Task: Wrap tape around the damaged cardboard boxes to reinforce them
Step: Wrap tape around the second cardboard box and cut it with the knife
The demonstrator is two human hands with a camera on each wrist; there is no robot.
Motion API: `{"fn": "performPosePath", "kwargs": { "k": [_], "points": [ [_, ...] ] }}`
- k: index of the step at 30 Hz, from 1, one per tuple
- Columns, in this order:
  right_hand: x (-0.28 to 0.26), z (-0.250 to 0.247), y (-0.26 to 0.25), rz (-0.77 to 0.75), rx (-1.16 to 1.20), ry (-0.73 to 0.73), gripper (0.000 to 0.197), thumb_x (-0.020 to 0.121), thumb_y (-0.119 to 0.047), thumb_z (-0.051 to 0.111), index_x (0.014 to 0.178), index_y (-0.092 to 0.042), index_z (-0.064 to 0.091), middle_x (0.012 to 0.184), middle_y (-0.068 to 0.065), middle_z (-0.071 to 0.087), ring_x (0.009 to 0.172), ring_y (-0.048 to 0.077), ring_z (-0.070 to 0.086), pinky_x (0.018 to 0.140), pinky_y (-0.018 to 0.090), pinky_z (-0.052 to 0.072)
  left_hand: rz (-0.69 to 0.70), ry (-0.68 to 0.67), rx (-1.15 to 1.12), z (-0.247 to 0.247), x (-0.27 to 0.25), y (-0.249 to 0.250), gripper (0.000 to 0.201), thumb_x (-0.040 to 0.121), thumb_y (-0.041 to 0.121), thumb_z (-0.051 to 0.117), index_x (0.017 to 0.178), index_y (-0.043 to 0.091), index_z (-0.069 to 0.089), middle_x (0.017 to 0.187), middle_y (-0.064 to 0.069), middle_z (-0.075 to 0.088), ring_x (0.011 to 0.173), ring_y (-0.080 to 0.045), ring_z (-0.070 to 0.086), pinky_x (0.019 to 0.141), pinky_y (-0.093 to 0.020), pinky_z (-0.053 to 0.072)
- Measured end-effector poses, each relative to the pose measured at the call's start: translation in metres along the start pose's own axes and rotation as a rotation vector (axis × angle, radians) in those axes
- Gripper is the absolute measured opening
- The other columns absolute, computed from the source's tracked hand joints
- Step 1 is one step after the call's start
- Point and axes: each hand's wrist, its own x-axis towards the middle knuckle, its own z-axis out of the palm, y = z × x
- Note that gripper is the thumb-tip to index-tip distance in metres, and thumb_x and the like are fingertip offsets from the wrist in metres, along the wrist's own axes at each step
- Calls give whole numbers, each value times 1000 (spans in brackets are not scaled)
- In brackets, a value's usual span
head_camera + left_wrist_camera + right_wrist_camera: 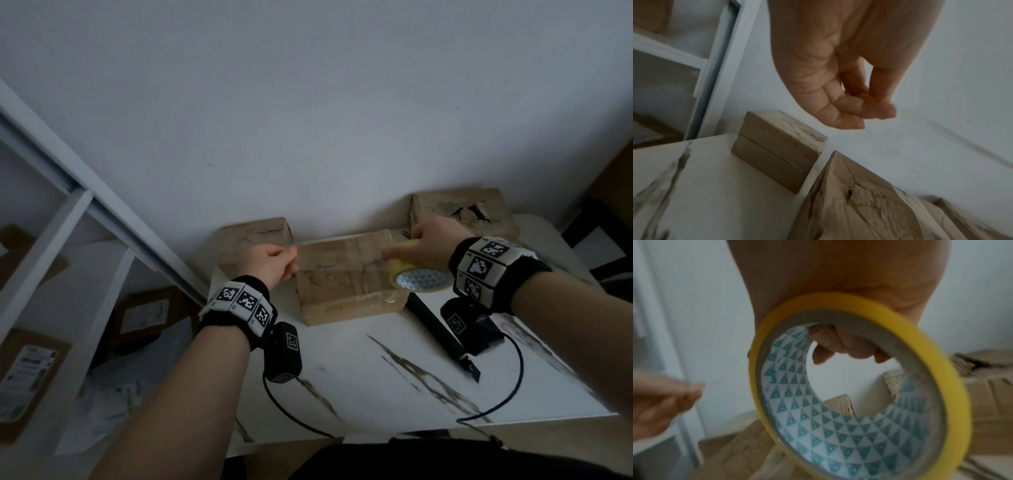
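A crumpled cardboard box (346,274) lies in the middle of the marble table, with clear tape bands on it. My right hand (428,240) grips a yellow tape roll (423,277) over the box's right end, fingers curled through the core (838,344). A clear strip of tape (339,244) stretches left from the roll above the box. My left hand (270,263) pinches the strip's free end at the box's left edge, thumb against fingertips (877,108). The roll's inner core (818,426) shows a teal triangle print.
A second box (255,240) stands behind the left hand against the wall, and a torn box (466,212) at the back right. A black utility knife (442,335) lies right of the middle box. White shelving (51,240) with parcels stands left of the table (376,377).
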Motion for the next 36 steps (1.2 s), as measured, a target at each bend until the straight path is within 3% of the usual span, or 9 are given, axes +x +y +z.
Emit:
{"fn": "performPosePath", "kwargs": {
  "k": [4,8,12,17,20,22,30,33,36],
  "points": [
    [2,-1,2,15,137,-16,56,72,-67,61,58,-14,51,58,4,46,59,20,50,58,27,37,-62,13,-69,-9,7,-5,18,90,12,63,72,12,59,71,-3,64,51,-7,59,53,-21,50],
    [6,-4,4,33,267,-42,42,83,-48,62,85,-7,67,80,9,60,78,24,58,74,34,48,-105,-9,-105,-9,13,-10,20,90,12,61,71,12,59,66,-1,64,43,-4,57,51,-20,49],
    [11,-1,3,9,228,-17,18,83,-29,64,83,-11,65,78,3,57,78,20,54,67,28,43,-103,5,-65,-8,14,-19,17,90,13,63,73,12,64,63,1,66,53,-8,59,51,-20,49],
    [22,-6,-10,-17,33,-32,27,81,-39,66,81,-13,64,70,-1,54,74,19,53,59,24,38,-60,56,58,-10,15,-28,20,92,14,60,75,6,65,68,-1,63,53,-6,57,47,-14,48],
    [29,-8,-3,-4,-183,-50,41,74,-58,65,79,-18,69,76,0,61,77,20,58,65,26,44,-100,64,80,-14,20,-37,23,91,20,62,77,3,69,52,4,64,57,-14,56,68,-30,52],
    [32,-5,1,-10,-249,-65,46,72,-66,62,79,-21,70,81,0,65,81,20,60,70,28,47,-125,61,105,-14,20,-40,26,91,21,62,68,11,68,45,9,62,60,-18,57,78,-36,52],
    [45,2,4,58,-249,-119,60,78,-63,60,108,-11,66,98,7,61,101,24,57,67,24,36,-130,93,181,0,26,-39,29,91,24,61,63,16,65,53,4,63,62,-17,59,81,-38,52],
    [56,5,5,68,-267,-161,58,75,-65,63,90,-9,66,80,3,58,78,21,55,51,24,34,-123,109,215,0,30,-42,29,91,24,61,64,16,65,57,1,63,60,-15,58,79,-37,53],
    [67,10,9,74,-271,-167,58,69,-69,65,72,-11,62,68,3,57,64,17,53,55,25,38,-133,112,230,2,32,-44,29,91,24,61,63,16,65,53,4,62,63,-18,59,81,-39,54]
  ]
}}
